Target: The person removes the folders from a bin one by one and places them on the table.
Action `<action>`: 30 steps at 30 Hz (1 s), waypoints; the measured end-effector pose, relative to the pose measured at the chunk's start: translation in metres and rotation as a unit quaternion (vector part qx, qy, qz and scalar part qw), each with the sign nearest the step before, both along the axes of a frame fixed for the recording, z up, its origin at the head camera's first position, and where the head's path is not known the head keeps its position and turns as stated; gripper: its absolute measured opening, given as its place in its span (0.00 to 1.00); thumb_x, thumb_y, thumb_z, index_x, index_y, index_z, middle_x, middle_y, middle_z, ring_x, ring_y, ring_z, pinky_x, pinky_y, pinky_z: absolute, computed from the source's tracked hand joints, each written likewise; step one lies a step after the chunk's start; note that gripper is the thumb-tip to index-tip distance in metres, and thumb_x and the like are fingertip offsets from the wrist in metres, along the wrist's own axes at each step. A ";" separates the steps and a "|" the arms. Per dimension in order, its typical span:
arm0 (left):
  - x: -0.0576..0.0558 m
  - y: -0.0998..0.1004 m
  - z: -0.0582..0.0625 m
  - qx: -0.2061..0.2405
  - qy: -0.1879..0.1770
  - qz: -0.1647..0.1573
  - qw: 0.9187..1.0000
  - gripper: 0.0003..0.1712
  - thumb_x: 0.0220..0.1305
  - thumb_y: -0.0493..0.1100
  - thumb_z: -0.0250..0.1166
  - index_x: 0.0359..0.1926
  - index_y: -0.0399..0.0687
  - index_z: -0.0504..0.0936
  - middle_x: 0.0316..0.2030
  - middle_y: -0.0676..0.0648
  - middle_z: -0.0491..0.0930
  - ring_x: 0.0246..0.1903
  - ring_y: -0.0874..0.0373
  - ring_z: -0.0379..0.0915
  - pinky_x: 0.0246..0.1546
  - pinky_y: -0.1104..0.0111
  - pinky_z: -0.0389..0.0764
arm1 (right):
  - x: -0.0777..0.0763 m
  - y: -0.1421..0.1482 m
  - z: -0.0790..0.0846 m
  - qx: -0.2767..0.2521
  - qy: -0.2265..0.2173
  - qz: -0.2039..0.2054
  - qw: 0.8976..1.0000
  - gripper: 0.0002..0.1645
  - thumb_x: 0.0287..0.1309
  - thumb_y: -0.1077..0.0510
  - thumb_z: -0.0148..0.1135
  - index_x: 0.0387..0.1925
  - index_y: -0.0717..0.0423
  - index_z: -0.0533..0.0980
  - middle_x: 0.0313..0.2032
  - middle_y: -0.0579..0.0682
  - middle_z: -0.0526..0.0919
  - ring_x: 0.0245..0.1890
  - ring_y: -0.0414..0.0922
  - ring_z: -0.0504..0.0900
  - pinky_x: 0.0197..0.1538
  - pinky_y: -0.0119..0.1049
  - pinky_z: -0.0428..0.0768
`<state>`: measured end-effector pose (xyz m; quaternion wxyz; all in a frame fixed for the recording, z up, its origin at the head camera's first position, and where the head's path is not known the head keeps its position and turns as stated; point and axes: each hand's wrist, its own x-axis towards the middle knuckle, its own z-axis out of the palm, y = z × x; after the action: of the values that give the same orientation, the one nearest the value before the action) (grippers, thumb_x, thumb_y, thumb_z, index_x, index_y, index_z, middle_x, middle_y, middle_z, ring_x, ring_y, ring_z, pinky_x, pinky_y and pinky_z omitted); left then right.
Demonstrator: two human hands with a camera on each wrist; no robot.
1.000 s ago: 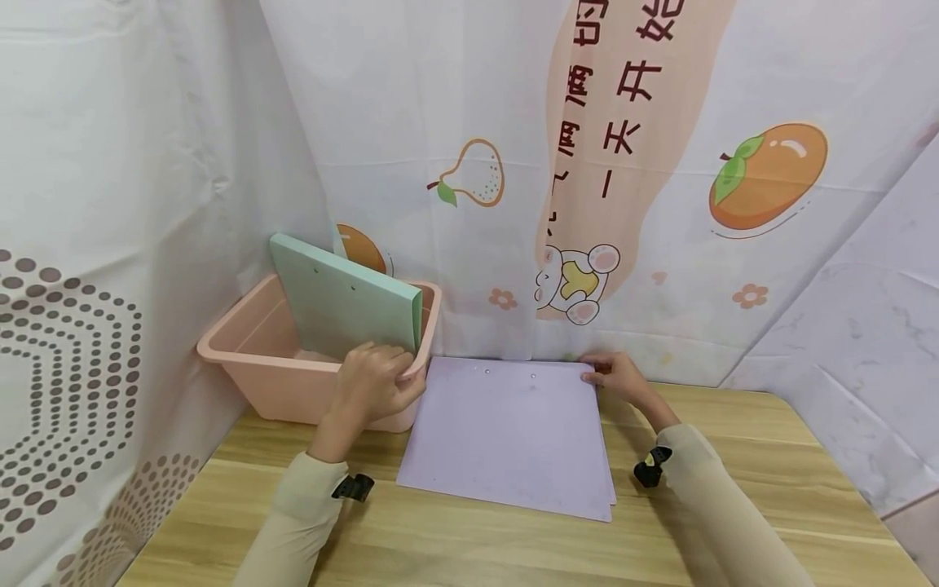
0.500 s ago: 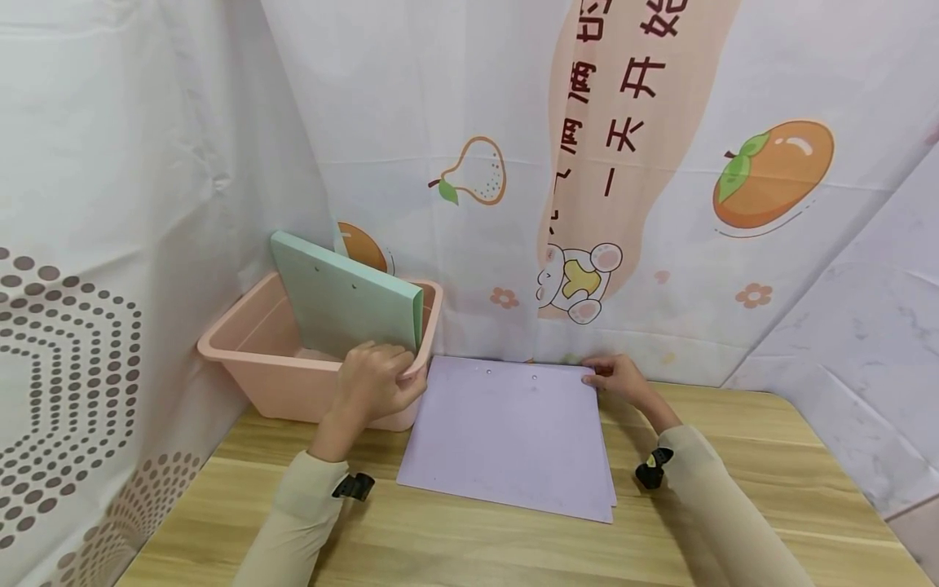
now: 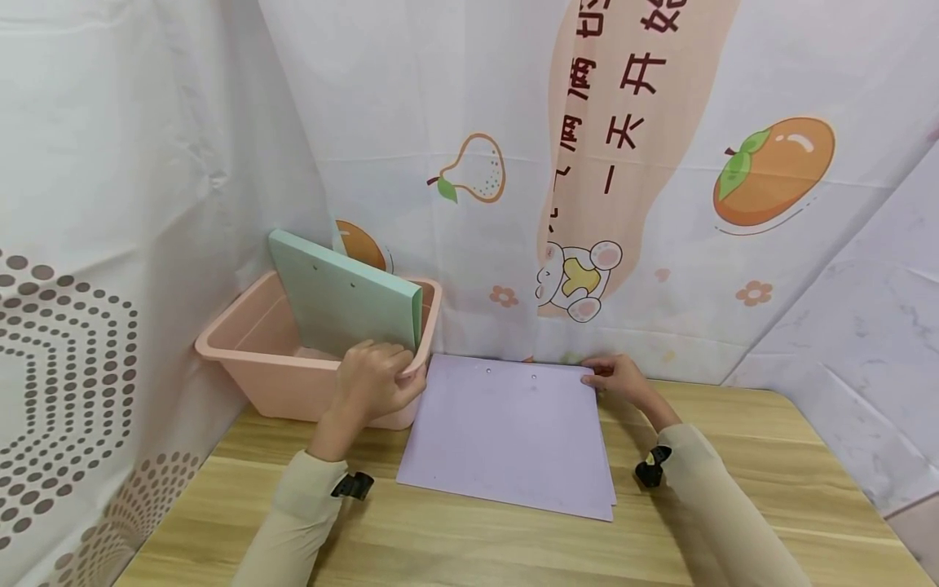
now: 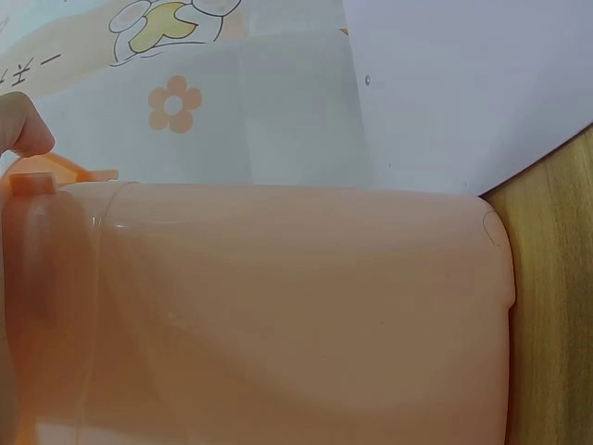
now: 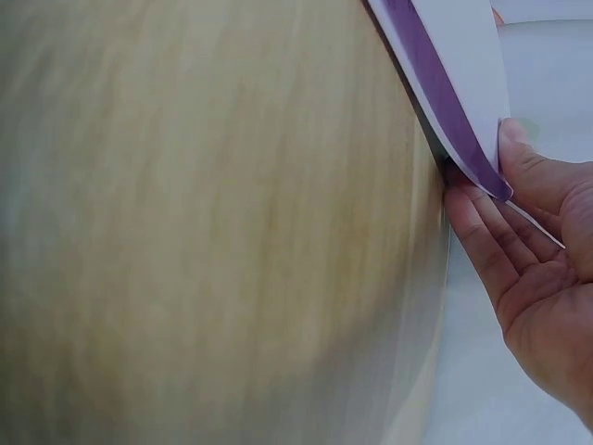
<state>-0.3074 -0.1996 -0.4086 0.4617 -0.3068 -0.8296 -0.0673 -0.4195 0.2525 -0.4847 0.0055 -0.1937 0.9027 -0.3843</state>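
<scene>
A pink plastic basin [image 3: 286, 383] stands at the left of the table, and my left hand [image 3: 376, 377] grips its rim at the near right corner. Inside it a mint green file folder [image 3: 345, 297] leans upright. Beside the basin a purple folder [image 3: 509, 436] lies flat, two small rivets near its far edge. My right hand [image 3: 618, 377] pinches the folder's far right corner, thumb on top and fingers beneath. In the right wrist view that corner of the purple folder [image 5: 463, 139] is lifted, its layers showing between thumb and fingers [image 5: 491, 232].
A wooden table [image 3: 469, 546] carries everything. Behind it hangs a white printed curtain [image 3: 396, 98] with fruit and characters, close to the folder's far edge. Another dotted white curtain [image 3: 110, 204] borders the left side, and a marbled sheet [image 3: 866, 342] the right.
</scene>
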 end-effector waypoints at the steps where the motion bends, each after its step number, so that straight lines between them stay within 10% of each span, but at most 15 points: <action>1: 0.000 0.000 0.000 -0.001 0.000 0.000 1.000 0.18 0.52 0.49 0.65 0.14 0.50 0.70 0.11 0.53 0.66 0.14 0.62 0.54 0.18 0.72 0.54 | 0.000 0.000 0.000 0.000 -0.003 0.000 1.000 0.20 0.60 0.62 0.70 0.50 0.70 0.82 0.40 0.64 0.85 0.31 0.42 0.77 0.34 0.29 0.77; 30: -0.003 -0.001 -0.002 0.006 0.018 -0.003 1.000 0.19 0.53 0.50 0.62 0.13 0.50 0.68 0.10 0.53 0.65 0.13 0.61 0.54 0.17 0.71 0.55 | 0.002 0.000 0.001 0.036 -0.023 -0.021 0.999 0.22 0.61 0.56 0.70 0.53 0.64 0.83 0.48 0.63 0.85 0.37 0.44 0.78 0.39 0.32 0.78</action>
<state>-0.3102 -0.2003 -0.4108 0.4782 -0.3080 -0.8197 -0.0678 -0.4171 0.2529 -0.4838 0.0258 -0.1656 0.9195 -0.3557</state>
